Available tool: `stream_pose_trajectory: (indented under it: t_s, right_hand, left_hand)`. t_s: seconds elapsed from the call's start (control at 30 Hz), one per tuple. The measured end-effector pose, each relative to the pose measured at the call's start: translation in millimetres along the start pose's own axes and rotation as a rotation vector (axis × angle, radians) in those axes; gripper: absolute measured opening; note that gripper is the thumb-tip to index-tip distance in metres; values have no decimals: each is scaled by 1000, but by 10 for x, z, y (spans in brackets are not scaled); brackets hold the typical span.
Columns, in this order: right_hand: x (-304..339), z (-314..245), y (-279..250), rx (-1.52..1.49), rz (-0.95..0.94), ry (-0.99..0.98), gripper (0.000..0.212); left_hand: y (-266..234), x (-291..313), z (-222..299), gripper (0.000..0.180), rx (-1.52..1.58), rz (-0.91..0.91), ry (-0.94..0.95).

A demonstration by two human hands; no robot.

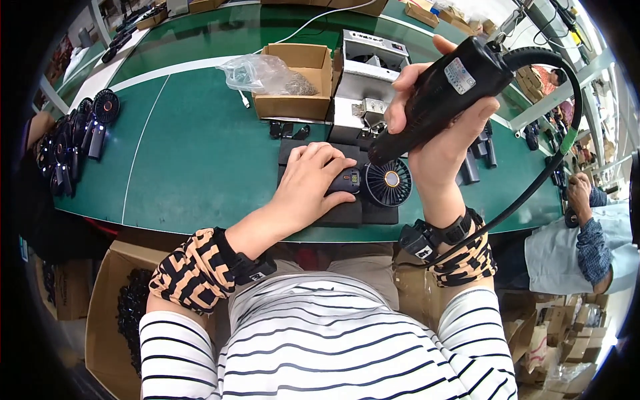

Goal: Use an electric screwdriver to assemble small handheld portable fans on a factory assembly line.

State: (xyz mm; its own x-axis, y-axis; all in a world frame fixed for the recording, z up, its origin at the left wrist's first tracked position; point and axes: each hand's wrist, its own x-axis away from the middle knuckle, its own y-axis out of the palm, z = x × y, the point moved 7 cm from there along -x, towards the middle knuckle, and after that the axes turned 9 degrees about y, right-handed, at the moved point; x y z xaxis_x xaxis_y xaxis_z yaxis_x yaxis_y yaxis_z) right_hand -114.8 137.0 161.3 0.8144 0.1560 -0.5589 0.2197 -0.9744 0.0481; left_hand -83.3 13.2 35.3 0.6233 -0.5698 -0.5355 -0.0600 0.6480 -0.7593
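Your small fan [373, 181] lies on the dark pad [327, 217] in front of you. It might twist if your left hand [308, 175] lets up, and a slip of the black tool [441, 99] could scratch its round head. The fan's long way runs left to right, head pointing right. Left thumb and fingers pinch the handle; your right hand [441, 148] wraps tight around the tool.
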Motion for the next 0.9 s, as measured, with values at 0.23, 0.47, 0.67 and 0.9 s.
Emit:
stream_pose_trajectory:
  t_s: [0.23,0.47,0.67,0.9]
  right_hand:
    - [89,140,32,-82,-8,30,95]
    - [96,303,-34,-85,75,86,95]
    - [158,342,-57,-167,38,125,94]
    - [249,396,-37,-211,15,158,93]
  left_hand:
    - [35,18,-56,51,83,6,-39]
    - [29,-18,-68,51,88,-6,-87]
    - [13,-37,-52,52,102,-21,-84]
    - [35,1,-54,53,105,-15,-77]
